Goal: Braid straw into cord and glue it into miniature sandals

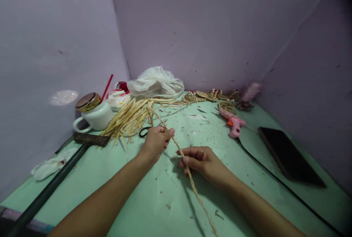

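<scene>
A thin, twisted straw cord (195,192) runs from the far middle of the table down toward me and leaves the view at the bottom. My left hand (157,142) is closed on it, thumb pressed against the fingers. Lower down the cord, my right hand (202,162) pinches it between thumb and forefinger, its other fingers loosely curled. Scissors with black handles (144,131) lie just behind my left hand, which partly hides them. A heap of loose dry straw strips (128,118) spreads to the left, beyond my left hand.
Left are a hammer (92,139), a white mug (99,117) with a lidded jar on top, and a crumpled cloth (52,165). A white plastic bag (156,83) sits at the back near woven straw pieces (209,96). Right lie a pink glue gun (233,121) with its cord and a phone (288,154).
</scene>
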`<state>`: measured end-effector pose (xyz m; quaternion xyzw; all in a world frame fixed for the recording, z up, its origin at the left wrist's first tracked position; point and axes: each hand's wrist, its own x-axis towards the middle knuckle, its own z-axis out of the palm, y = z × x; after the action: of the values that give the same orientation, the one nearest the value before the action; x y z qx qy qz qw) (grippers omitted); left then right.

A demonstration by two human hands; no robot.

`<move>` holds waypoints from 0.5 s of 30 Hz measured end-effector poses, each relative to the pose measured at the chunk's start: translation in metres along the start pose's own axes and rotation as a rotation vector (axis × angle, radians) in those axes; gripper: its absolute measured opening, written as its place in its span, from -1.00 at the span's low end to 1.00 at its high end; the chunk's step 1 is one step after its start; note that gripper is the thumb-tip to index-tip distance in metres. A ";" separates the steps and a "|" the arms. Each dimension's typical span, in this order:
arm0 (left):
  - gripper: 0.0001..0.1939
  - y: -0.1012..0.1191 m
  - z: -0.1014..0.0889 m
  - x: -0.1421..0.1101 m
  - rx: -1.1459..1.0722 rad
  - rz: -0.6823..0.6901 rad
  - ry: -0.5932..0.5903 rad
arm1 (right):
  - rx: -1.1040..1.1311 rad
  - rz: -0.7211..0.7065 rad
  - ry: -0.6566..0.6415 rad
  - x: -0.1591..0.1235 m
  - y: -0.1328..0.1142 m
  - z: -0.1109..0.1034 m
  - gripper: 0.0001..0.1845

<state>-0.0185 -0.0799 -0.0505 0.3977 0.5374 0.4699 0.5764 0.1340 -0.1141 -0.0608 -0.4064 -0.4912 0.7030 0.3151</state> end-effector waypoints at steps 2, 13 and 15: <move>-0.66 0.002 -0.002 -0.002 0.016 0.021 -0.027 | 0.008 0.015 0.021 0.001 0.000 0.000 -0.57; -0.64 -0.006 0.007 -0.012 0.131 -0.066 -0.116 | -0.110 -0.046 0.056 0.003 0.002 -0.002 -0.70; -0.62 -0.003 0.008 -0.014 0.093 -0.121 -0.135 | -0.140 -0.069 0.064 0.003 0.004 -0.003 -0.72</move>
<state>-0.0102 -0.0944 -0.0493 0.4215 0.5419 0.3807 0.6194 0.1348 -0.1117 -0.0658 -0.4327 -0.5423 0.6424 0.3256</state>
